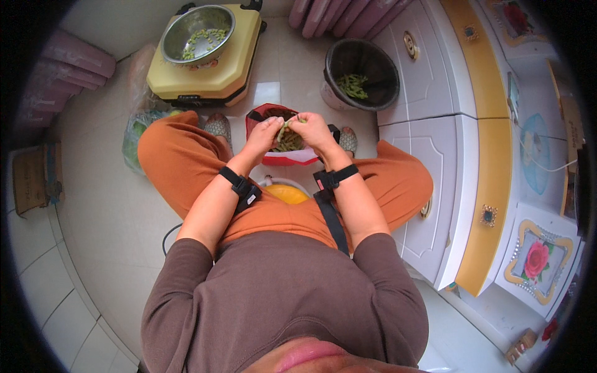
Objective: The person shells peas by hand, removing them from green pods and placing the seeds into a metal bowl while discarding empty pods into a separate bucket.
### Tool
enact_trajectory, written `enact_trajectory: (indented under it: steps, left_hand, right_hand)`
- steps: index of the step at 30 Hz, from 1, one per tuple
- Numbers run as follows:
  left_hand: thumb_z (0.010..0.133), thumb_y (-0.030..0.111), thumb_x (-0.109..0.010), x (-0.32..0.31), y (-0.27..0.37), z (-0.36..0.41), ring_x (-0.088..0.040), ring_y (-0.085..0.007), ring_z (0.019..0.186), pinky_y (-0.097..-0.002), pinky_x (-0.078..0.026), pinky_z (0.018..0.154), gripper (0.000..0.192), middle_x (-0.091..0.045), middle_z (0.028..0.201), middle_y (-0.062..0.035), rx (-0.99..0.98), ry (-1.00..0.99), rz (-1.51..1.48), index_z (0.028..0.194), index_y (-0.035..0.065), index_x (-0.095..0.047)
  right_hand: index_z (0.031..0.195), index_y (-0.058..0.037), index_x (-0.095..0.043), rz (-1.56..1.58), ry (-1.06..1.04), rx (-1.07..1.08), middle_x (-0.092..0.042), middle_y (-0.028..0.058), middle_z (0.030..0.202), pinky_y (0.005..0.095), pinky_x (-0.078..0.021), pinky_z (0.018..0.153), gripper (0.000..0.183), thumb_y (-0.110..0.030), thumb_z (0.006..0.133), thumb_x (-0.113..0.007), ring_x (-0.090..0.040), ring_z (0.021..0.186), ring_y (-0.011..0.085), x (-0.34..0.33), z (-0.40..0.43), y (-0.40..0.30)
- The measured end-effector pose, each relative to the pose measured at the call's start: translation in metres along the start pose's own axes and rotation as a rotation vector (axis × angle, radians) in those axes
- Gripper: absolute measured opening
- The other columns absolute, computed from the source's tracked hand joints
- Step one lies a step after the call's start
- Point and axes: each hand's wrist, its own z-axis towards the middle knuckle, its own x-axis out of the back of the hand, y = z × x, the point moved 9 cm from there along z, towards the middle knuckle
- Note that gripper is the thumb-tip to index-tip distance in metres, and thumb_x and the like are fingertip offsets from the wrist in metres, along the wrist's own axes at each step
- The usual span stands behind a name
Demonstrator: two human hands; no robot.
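Note:
My left hand (267, 133) and my right hand (311, 131) meet over a red bag, their fingertips pinching a green bean pod (281, 134) between them. The pod is small and partly covered by the fingers. Below them, the red bag (291, 162) stands wide at the mouth, with many pods (288, 142) inside, some greenish and some brownish. Ahead on the left, a steel bowl (199, 55) holds loose shelled green beans (205, 37). A black-lined bin (364, 53) stands ahead on the right with green pods or hulls (353, 86) at its bottom.
The bowl rests on a yellow suitcase (210, 81) lying flat. A plastic bag of greens (136, 140) sits beside my left knee. White drawers (419, 140) line the right side. Slippered feet (218, 126) flank the red bag, and a cardboard box (30, 179) is at far left.

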Motion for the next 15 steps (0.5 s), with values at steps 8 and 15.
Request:
enact_trajectory:
  steps: [8, 15]
  left_hand:
    - [0.088, 0.028, -0.044, 0.014, -0.001, 0.009, -0.04, -0.0036, 0.054, -0.0171, -0.033, 0.048, 0.02, -0.046, 0.065, 0.0057, -0.091, 0.038, -0.06, 0.083, 0.0107, -0.051]
    - [0.085, 0.014, -0.046, 0.01, 0.006, 0.009, -0.038, -0.0037, 0.049, -0.0167, -0.031, 0.044, 0.009, -0.045, 0.062, 0.0039, -0.133, 0.047, -0.131, 0.09, 0.0086, -0.051]
  right_hand:
    - [0.076, 0.0004, -0.059, -0.312, 0.146, 0.234, -0.056, 0.0064, 0.06, 0.0251, -0.0429, 0.054, 0.019, -0.018, 0.071, -0.059, -0.051, 0.056, 0.0095, 0.006, -0.003, -0.015]
    - [0.078, -0.0022, -0.061, -0.349, 0.222, 0.284, -0.06, 0.0133, 0.066, 0.0298, -0.0452, 0.059, 0.021, -0.022, 0.069, -0.06, -0.058, 0.06, 0.0222, 0.015, -0.001, -0.022]
